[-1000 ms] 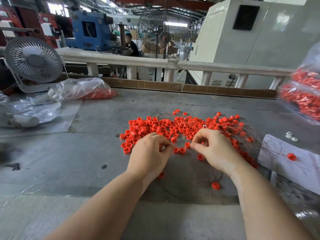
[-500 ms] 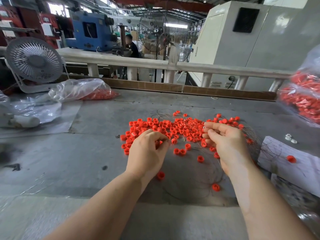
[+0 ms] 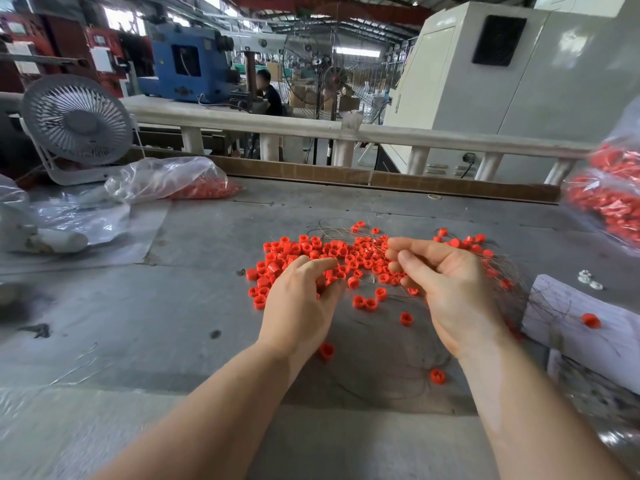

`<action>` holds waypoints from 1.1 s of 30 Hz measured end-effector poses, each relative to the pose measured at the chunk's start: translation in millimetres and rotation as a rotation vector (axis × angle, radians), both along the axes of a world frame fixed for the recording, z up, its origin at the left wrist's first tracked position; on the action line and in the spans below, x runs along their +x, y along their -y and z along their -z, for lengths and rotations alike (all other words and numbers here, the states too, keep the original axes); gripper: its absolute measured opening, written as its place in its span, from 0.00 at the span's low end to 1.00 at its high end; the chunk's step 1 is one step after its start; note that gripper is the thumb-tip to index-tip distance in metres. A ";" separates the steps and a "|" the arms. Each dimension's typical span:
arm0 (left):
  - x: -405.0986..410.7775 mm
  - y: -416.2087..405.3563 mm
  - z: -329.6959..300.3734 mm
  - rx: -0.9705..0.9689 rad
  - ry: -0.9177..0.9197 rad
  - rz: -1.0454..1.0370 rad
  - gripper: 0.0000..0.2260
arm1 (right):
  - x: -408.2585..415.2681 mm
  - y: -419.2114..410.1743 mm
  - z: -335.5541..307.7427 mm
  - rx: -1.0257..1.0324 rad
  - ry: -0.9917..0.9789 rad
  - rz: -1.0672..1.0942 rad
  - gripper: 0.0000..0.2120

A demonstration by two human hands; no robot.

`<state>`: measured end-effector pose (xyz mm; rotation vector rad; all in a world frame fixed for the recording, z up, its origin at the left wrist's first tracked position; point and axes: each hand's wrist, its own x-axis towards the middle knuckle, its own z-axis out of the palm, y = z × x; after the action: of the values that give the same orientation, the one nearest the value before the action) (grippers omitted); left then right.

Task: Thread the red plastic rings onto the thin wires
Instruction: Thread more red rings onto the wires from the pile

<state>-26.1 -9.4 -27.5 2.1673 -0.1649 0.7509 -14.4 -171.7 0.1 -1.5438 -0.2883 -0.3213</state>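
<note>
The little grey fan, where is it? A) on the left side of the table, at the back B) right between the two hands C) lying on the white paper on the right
A: the grey fan stands at the table's back left, behind a clear plastic bag.

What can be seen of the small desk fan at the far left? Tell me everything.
The desk fan is small, of pale grey-white plastic as it looks, with a round grille of fine radial ribs and a plain hub. It stands upright on a flat foot at the table's far-left edge, facing the camera. Crumpled clear plastic bags lie against its base. Whether it runs cannot be told.
</note>
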 end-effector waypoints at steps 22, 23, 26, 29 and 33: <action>0.0 4.1 -5.1 -0.005 0.005 0.110 0.05 | -7.0 -19.6 5.1 0.054 -0.079 -0.323 0.08; 0.0 3.9 -4.7 0.002 0.006 0.111 0.04 | -7.3 -19.6 5.3 0.038 -0.081 -0.337 0.07; 0.1 3.7 -4.9 0.013 -0.003 0.111 0.04 | -7.4 -20.4 6.0 0.038 -0.072 -0.352 0.09; -2.2 6.0 -5.8 0.022 -0.018 0.123 0.03 | -5.3 -17.7 6.1 0.101 -0.055 -0.303 0.16; -3.6 6.9 -6.8 -0.060 -0.078 0.150 0.08 | -3.4 -15.4 5.8 0.083 0.000 -0.189 0.15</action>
<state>-29.7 -16.3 -20.7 2.0971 -0.2583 0.5783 -17.8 -156.3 -5.8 -1.4225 -0.4129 -0.1819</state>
